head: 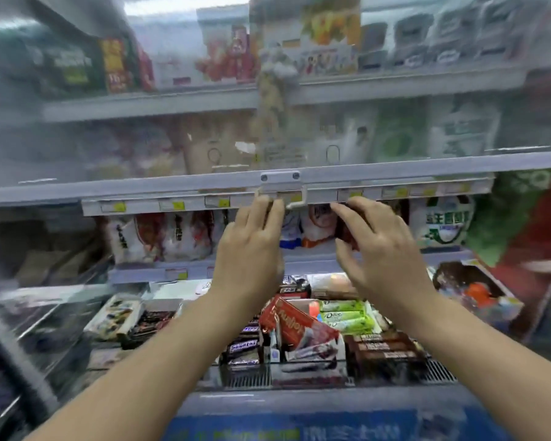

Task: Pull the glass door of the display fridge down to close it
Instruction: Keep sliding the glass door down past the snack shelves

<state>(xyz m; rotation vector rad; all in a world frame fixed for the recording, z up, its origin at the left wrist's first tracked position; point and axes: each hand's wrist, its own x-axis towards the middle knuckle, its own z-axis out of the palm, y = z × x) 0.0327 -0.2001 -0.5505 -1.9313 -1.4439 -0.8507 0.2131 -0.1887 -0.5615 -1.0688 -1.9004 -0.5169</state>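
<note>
The fogged glass door with its grey metal bottom rail (172, 186) hangs partway down the display fridge, covering the upper shelves and leaving the lower shelf of white packets (159, 237) and the chocolate bars (303, 326) open. Its small grey handle bracket (282, 186) sits mid-rail, which likely explains both raised arms. The left hand (252, 246) touches the handle with fingers loosely spread; the right hand (382, 246) curls half-open just beside it (holding nothing that I can make out).

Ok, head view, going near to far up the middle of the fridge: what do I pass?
Blue front rim → Snickers bars → red box → left hand → door handle → fogged glass door
</note>
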